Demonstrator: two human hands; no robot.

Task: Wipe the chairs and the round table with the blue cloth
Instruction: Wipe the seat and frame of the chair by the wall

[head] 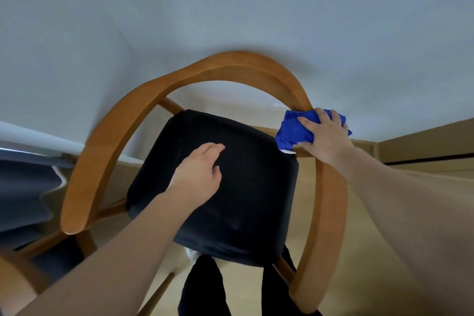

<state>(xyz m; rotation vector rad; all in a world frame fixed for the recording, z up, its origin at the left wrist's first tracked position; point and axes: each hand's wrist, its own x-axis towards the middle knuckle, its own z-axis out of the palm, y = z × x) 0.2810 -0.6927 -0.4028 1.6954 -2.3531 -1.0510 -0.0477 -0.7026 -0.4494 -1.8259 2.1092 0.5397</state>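
A wooden chair (107,136) with a curved armrest rail and a black padded seat (251,187) stands right below me. My right hand (325,136) presses the bunched blue cloth (292,133) around the right side of the rail, where the back bends into the arm. My left hand (200,172) hovers over the black seat with loosely curled fingers and holds nothing. The round table is not in view.
A pale wall (230,7) rises just behind the chair. A dark curtain or fabric (23,187) hangs at the left. Part of another wooden chair (15,274) shows at the lower left. Light wood floor (364,213) lies to the right; my dark trouser legs (202,290) are below.
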